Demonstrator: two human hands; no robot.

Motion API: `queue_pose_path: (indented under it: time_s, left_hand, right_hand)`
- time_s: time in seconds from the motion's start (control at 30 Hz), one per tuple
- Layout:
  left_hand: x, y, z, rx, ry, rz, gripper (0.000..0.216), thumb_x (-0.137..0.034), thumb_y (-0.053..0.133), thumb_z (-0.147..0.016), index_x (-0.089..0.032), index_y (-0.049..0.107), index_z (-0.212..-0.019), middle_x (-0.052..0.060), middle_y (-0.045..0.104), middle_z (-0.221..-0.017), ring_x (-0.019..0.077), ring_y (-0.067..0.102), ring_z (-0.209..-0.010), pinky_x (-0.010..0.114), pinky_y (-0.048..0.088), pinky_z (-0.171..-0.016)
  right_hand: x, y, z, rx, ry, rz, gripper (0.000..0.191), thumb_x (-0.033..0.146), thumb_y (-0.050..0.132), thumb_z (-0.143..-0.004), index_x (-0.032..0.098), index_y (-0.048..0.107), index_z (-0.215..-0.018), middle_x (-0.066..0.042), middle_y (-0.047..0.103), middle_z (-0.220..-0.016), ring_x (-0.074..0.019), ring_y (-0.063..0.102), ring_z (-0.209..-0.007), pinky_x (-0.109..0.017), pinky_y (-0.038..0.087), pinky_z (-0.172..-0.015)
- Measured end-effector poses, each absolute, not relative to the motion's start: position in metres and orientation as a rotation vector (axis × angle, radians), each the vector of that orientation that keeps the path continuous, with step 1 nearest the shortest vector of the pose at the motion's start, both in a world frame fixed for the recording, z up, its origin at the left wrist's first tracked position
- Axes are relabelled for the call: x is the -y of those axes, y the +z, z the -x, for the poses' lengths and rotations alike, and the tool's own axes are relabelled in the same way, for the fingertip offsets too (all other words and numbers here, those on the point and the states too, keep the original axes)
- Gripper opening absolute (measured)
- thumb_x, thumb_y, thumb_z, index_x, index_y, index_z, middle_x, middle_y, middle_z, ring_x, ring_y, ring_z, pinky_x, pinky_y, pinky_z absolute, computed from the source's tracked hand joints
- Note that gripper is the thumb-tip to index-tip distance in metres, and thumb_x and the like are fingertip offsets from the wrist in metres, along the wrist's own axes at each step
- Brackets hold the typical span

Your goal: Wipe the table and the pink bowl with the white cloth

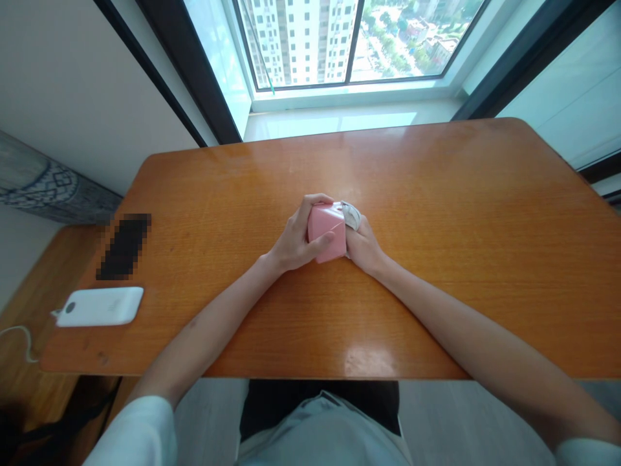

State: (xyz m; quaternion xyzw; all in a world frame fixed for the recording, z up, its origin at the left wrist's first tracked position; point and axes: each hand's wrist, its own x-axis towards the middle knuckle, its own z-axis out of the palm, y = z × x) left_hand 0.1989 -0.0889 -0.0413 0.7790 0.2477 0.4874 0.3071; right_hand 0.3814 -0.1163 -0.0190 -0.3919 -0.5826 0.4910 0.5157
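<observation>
Both hands (330, 243) clasp pink box (327, 233) — mid-table (436, 259).

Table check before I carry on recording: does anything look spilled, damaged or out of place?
Nothing stands out. Both hands, left and right, hold a pink box mid-table. A white power bank lies flat near the left edge, its cable trailing off. No spills or damage visible.

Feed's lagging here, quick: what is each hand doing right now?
Left hand: closed around the pink box, thumb across its front.
Right hand: against the box's right side, fingers hidden; grip cannot be told.
</observation>
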Motion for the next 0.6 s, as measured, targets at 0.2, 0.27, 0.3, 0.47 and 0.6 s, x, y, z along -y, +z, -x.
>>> queue_pose_path:
  time_s: [0.2,0.27,0.3,0.47,0.6]
  left_hand:
    - [0.081,-0.039,-0.197,-0.474,1.396,-2.512,0.096,-0.078,0.078,-0.089,-0.035,0.038,-0.165,0.018,0.047,-0.169,0.0423,0.049,-0.159,0.067,0.048,-0.126]
    - [0.082,-0.036,-0.197,-0.467,1.389,-2.617,0.087,-0.066,0.082,-0.091,-0.035,0.042,-0.162,0.016,0.053,-0.163,0.0399,0.054,-0.153,0.066,0.051,-0.124]
    - [0.084,-0.035,-0.198,-0.48,1.399,-2.641,0.083,-0.06,0.083,-0.092,-0.034,0.044,-0.16,0.016,0.057,-0.158,0.0383,0.057,-0.148,0.064,0.053,-0.122]
    - [0.091,-0.026,-0.198,-0.549,1.434,-2.437,0.058,-0.057,0.071,-0.1,-0.025,0.056,-0.146,0.015,0.067,-0.139,0.0318,0.066,-0.128,0.052,0.059,-0.109]
    - [0.093,-0.029,-0.201,-0.693,1.352,-2.03,0.048,-0.065,0.052,-0.109,-0.024,0.062,-0.132,0.009,0.072,-0.12,0.0239,0.072,-0.104,0.041,0.061,-0.094]
  right_hand:
    - [0.109,-0.018,-0.384,1.327,1.261,0.908,0.018,0.042,0.071,-0.092,0.025,0.069,-0.087,0.001,0.069,-0.087,-0.0173,0.055,-0.078,-0.034,0.052,-0.077]
    - [0.108,-0.02,-0.385,1.293,1.271,0.907,0.013,0.038,0.072,-0.089,0.025,0.069,-0.088,0.001,0.067,-0.087,-0.0166,0.055,-0.077,-0.033,0.051,-0.076]
    - [0.108,-0.02,-0.384,1.283,1.268,0.908,0.013,0.037,0.072,-0.088,0.025,0.069,-0.087,0.002,0.065,-0.085,-0.0162,0.053,-0.076,-0.033,0.051,-0.074]
    - [0.115,-0.02,-0.38,1.37,1.201,0.88,0.02,0.041,0.071,-0.092,0.025,0.063,-0.082,0.002,0.06,-0.08,-0.015,0.05,-0.072,-0.032,0.05,-0.072]
    - [0.119,-0.021,-0.38,1.447,1.17,0.93,0.028,0.044,0.071,-0.096,0.025,0.058,-0.08,0.004,0.057,-0.071,-0.0132,0.047,-0.064,-0.029,0.044,-0.061]
